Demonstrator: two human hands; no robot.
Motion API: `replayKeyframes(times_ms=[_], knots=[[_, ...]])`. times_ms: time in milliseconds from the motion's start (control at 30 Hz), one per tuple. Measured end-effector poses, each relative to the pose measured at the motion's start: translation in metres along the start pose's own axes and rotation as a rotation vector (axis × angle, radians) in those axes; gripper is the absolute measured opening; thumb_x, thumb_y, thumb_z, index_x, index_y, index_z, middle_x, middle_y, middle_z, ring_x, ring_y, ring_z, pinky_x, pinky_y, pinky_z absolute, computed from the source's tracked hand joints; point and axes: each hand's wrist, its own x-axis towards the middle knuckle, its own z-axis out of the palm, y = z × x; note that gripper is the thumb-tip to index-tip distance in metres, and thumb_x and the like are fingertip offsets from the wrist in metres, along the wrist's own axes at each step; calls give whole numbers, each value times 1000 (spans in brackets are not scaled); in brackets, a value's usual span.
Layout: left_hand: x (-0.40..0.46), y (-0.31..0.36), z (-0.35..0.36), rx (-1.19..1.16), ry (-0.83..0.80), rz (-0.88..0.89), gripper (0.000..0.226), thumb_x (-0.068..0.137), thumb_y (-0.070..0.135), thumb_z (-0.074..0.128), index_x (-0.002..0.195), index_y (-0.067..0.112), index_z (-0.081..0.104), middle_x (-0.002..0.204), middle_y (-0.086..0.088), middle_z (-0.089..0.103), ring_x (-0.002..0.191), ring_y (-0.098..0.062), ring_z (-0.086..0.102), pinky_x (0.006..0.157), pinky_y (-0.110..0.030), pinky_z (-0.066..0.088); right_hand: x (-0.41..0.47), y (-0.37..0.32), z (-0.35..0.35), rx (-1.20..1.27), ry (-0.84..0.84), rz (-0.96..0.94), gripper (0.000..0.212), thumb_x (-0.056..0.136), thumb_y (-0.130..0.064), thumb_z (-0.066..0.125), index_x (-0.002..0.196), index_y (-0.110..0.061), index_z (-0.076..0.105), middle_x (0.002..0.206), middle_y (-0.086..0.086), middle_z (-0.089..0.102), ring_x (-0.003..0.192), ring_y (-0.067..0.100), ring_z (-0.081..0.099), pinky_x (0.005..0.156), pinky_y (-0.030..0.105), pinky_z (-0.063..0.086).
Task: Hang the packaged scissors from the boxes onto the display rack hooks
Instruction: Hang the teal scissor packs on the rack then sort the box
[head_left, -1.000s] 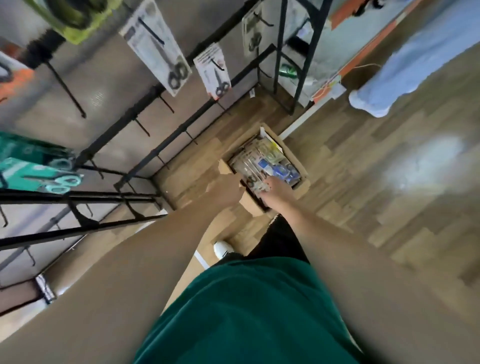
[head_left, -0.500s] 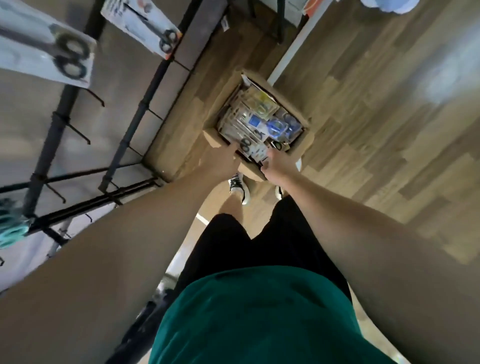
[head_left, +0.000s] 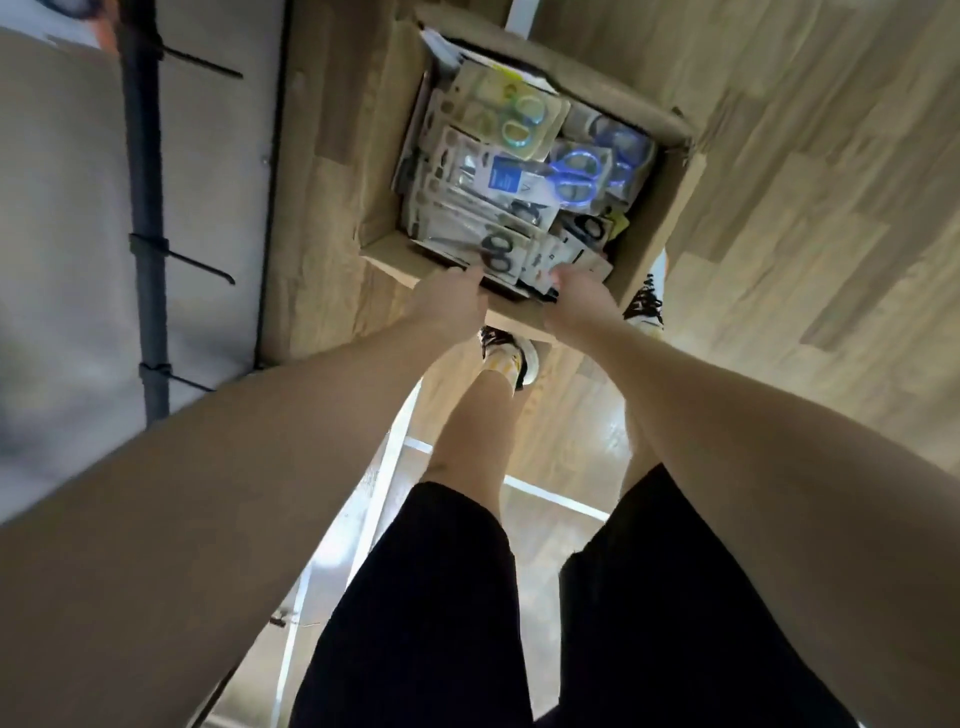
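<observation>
Far left, the display rack's black upright post runs down the frame, and its bare hooks stick out to the right, nothing hanging on the ones I can see. Next over, my left hand is down at the near edge of the cardboard box, fingers bent over that rim and touching the card of the black-handled scissors pack; whether I actually grip it I can't tell, the fingertips are hidden. The box sits open on the wood floor, crammed with flat carded packs lying overlapped: a yellow-green pair near the far wall, a blue-handled pair in the middle behind a blue label, more dark-handled ones to the right. My right hand reaches in at the near right corner, fingers curled down onto a white-backed pack, clamped or just resting, I can't say. My shoes stand just below the box.
</observation>
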Motion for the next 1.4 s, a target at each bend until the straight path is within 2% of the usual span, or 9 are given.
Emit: replayKeyframes(times_ms=[233, 400, 633, 767, 933, 1067, 1200, 1333, 1400], knots=[[78, -44, 35, 70, 85, 168, 40, 95, 18, 47, 135, 17, 52, 138, -6, 54, 131, -25, 41, 106, -42, 41, 88, -5, 50, -60, 118, -61, 52, 91, 0, 47, 142, -15, 45, 143, 10, 46, 132, 32, 43, 104, 48, 43], [114, -65, 42, 125, 33, 125, 35, 89, 13, 51, 123, 14, 57, 127, -9, 58, 124, -28, 48, 100, -43, 46, 136, -9, 73, -107, 167, -74, 55, 89, 2, 54, 142, -11, 43, 151, 13, 34, 134, 36, 37, 107, 43, 38], [124, -53, 46, 102, -95, 86, 21, 90, 7, 51, 107, 13, 62, 109, -10, 64, 102, -28, 61, 90, -43, 54, 144, -5, 90, -116, 121, -38, 51, 92, 3, 44, 138, -19, 47, 132, 20, 51, 115, 40, 53, 92, 44, 46], [118, -49, 45, 92, -71, 58, 23, 93, 7, 52, 114, 10, 60, 113, -12, 61, 108, -29, 56, 90, -42, 53, 125, 0, 89, -19, 150, -85, 37, 93, 1, 48, 129, -6, 51, 132, 16, 50, 116, 35, 52, 92, 40, 44], [96, -36, 41, 88, -25, 51, 34, 89, 6, 53, 123, 8, 56, 123, -10, 50, 117, -26, 42, 91, -39, 47, 103, 3, 61, 16, 22, 9, 42, 90, -2, 49, 129, -17, 45, 106, 10, 60, 84, 24, 57, 61, 32, 43], [71, -21, 38, 151, 66, 62, 34, 90, 5, 54, 124, 7, 59, 134, -8, 42, 124, -26, 35, 99, -36, 39, 93, 4, 29, -124, -107, -2, 35, 93, -8, 49, 125, -20, 52, 102, 11, 63, 91, 31, 60, 66, 33, 48], [52, -11, 39, 242, 148, 27, 34, 93, -2, 45, 122, 8, 59, 134, -8, 42, 125, -26, 35, 94, -33, 37, 80, 7, 5, 45, -167, 62, 18, 96, -7, 43, 103, -21, 51, 88, 8, 54, 82, 26, 53, 64, 29, 39], [53, -10, 38, 316, 95, 39, 37, 90, 4, 46, 122, 14, 60, 128, -8, 51, 121, -29, 41, 98, -38, 33, 63, 14, 1, 121, -184, 92, 14, 92, -3, 43, 86, -13, 52, 77, 6, 50, 74, 22, 48, 57, 28, 34], [54, -10, 34, 324, 6, 22, 39, 87, 7, 50, 124, 18, 55, 122, -7, 57, 118, -31, 47, 101, -47, 31, 56, 18, 5, 120, -203, 93, 17, 94, -2, 41, 96, -13, 54, 80, 5, 51, 71, 19, 48, 57, 28, 37]])
